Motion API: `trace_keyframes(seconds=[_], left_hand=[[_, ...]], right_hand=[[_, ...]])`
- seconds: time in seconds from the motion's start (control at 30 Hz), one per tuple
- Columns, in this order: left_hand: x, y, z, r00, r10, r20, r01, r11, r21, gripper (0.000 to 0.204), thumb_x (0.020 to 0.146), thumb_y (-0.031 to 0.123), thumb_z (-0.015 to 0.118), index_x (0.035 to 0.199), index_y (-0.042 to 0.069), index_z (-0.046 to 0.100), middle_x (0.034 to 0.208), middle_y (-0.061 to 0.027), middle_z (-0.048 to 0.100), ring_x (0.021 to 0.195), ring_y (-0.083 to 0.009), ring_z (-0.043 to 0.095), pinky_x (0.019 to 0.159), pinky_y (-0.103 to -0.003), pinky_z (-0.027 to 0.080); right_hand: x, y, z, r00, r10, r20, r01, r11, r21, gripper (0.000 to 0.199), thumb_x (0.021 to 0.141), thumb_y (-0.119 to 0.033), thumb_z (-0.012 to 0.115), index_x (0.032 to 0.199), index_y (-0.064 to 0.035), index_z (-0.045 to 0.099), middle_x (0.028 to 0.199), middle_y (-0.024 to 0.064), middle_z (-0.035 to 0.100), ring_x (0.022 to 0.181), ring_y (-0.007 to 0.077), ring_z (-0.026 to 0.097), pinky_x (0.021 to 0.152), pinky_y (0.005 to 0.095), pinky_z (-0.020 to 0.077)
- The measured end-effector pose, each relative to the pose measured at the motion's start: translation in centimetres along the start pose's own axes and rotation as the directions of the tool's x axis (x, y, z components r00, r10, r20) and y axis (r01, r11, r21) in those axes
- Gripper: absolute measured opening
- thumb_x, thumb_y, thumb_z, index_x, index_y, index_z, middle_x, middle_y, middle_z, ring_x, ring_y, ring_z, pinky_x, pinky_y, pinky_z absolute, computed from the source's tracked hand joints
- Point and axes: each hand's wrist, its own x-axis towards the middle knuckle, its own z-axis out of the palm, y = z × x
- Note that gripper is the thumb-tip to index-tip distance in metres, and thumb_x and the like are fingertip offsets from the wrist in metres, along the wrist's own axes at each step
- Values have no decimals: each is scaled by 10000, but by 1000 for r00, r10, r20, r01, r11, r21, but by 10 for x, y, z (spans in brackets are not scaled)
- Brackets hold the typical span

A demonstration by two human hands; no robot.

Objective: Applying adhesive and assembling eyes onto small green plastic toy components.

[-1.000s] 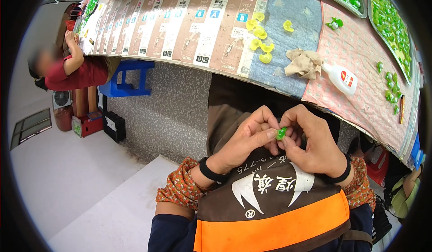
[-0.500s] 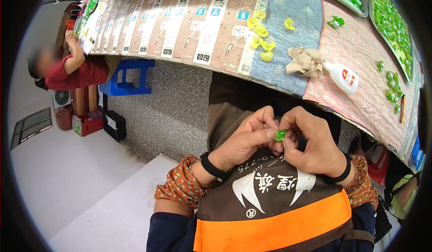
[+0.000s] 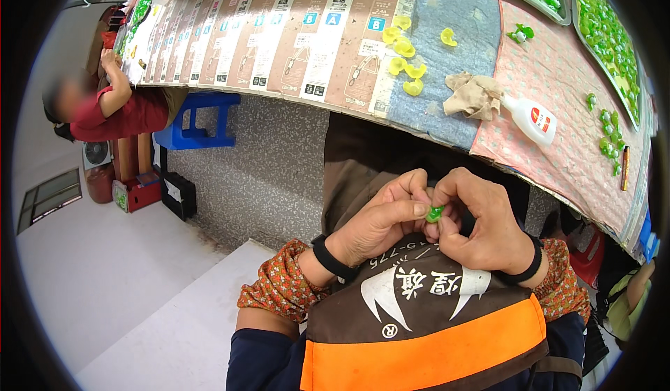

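Observation:
Above my lap, a small shiny green plastic piece is pinched between the fingertips of both hands. My left hand grips it from the left with thumb and fingers closed. From the other side my right hand closes its thumb and fingers on the same piece. Part of the piece is hidden behind the fingertips. On the table beyond lie several yellow curved plastic pieces, a white squeeze bottle on its side and a crumpled beige cloth at its nozzle.
Trays of green and white pieces stand at the far right. Loose green pieces and a brown stick-like pen lie near them. Printed card sheets cover the table leftward. A person in red works at the far left near a blue stool.
Both hands stay almost in place on the green piece. The fingers shift slightly around it, and the piece sits a touch lower.

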Motion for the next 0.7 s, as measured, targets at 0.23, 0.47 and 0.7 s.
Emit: trace_keyframes(seconds=[0.23,0.47,0.7], left_hand=[[1,0,1,1000,-18,1,18,1000,-9,194,938,182,662,930,123,478,998,-43,578,984,-163,600,932,-326,484],[-2,1,5,1000,-25,-4,25,1000,-17,198,942,215,651,953,114,481,999,-74,569,975,-197,592,951,-365,461],[-5,3,5,999,-31,21,31,1000,2,209,926,222,648,962,109,476,987,-74,560,962,-179,570,926,-356,456]], right_hand=[[0,3,3,996,-77,-48,77,997,9,194,753,82,608,905,-24,548,731,41,610,595,104,629,525,236,489],[-1,0,-1,994,-103,-22,104,994,25,191,765,75,628,929,5,562,824,83,585,673,131,632,618,252,514],[1,-1,1,990,-138,-15,138,990,21,204,754,84,632,931,6,569,823,89,583,665,132,627,609,251,511]])
